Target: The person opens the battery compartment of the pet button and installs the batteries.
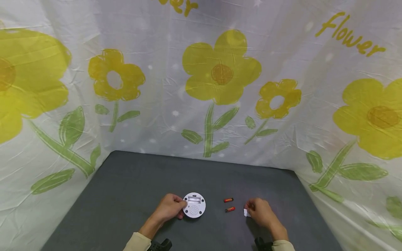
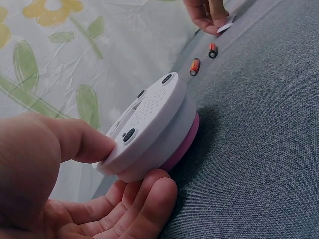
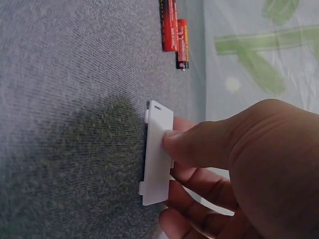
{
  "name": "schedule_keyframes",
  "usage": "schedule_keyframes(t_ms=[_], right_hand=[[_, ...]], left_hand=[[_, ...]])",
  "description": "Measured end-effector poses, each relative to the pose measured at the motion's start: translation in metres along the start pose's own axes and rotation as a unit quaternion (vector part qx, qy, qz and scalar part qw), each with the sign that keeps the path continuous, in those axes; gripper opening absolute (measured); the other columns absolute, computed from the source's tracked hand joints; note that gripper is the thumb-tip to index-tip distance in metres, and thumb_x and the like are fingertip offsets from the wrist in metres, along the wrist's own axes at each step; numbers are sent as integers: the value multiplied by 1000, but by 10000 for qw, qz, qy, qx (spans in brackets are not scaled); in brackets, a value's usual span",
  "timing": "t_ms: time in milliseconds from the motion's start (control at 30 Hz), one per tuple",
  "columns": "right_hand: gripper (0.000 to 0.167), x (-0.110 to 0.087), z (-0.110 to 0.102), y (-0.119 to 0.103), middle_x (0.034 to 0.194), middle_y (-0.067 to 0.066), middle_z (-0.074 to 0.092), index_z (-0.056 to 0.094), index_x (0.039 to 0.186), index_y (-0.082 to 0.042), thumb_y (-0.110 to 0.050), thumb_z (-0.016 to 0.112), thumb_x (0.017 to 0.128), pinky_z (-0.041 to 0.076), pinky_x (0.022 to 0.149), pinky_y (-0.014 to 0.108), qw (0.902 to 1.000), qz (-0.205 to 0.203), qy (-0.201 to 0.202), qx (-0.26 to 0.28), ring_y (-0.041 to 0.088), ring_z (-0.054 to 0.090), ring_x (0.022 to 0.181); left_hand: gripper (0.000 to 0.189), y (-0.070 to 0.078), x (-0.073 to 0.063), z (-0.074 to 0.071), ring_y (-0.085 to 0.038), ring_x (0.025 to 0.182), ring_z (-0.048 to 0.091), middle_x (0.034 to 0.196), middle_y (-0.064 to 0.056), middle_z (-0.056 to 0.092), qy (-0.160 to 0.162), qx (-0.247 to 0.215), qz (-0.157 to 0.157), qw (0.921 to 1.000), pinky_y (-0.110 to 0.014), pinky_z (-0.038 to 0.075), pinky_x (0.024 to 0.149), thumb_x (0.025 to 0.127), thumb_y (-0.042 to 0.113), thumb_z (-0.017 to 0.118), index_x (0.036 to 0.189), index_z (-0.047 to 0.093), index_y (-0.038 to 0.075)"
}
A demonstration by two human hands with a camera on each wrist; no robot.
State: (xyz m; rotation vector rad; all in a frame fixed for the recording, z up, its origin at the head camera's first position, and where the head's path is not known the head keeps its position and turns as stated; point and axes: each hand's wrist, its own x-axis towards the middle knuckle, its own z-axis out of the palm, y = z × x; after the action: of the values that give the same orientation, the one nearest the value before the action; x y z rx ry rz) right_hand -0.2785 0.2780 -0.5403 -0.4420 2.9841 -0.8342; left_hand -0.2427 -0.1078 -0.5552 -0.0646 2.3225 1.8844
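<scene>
A round white device (image 1: 194, 210) lies upside down on the grey table, with an uncovered battery compartment (image 1: 194, 199), speaker holes and dark rubber feet facing up. In the left wrist view a pink part (image 2: 183, 147) shows at its lower side. My left hand (image 1: 169, 208) holds its left edge, thumb on top of the rim and fingers below. Off to the right, my right hand (image 1: 262, 213) pinches a white battery cover (image 3: 158, 154) by one long side, close over the table; small tabs show on its other side. The compartment has no batteries in it.
Two red-and-black batteries, an upper one (image 1: 228, 200) and a lower one (image 1: 230, 209), lie between the device and my right hand. The grey cloth-covered table (image 1: 176, 174) ends at a white curtain (image 1: 157, 115) printed with yellow flowers.
</scene>
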Motion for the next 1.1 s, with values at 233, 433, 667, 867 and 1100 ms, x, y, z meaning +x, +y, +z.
schedule_keyframes(t_ms=[233,433,667,867,1100], right_hand=[[18,0,1,-4,76,-7,62,73,84,-16,2,72,88,46,63,32,9997,-28,204,-134,9,51,70],[20,1,-3,-24,83,-4,64,74,87,-14,6,74,88,51,70,34,9978,95,496,-434,10,56,77],[18,9,-2,-33,85,-4,66,77,88,-13,4,78,89,54,73,35,9962,-281,616,-544,10,59,79],[16,16,-1,-39,88,-5,69,79,92,-13,3,79,92,58,74,35,9959,-531,536,-494,13,65,82],[17,21,2,-43,91,-2,71,80,95,-11,4,80,90,57,71,32,9942,-837,493,-465,14,65,82]], left_hand=[[19,-1,0,1,-12,56,65,70,-8,70,-38,-77,7,10000,-26,60,54,91,8,70,98,72,-9],[18,-2,1,0,-11,54,64,69,-8,70,-20,-23,0,10000,-26,60,53,91,8,70,97,72,-9],[18,-3,1,0,-11,54,63,69,-7,70,-26,-99,38,9999,-25,59,53,91,8,71,97,72,-9],[17,-3,0,-1,-10,53,63,68,-7,70,-25,-70,40,10000,-25,59,52,91,8,71,96,73,-9],[17,0,-1,-1,-10,53,64,68,-7,71,24,18,-20,10000,-26,60,53,90,8,71,96,73,-8]])
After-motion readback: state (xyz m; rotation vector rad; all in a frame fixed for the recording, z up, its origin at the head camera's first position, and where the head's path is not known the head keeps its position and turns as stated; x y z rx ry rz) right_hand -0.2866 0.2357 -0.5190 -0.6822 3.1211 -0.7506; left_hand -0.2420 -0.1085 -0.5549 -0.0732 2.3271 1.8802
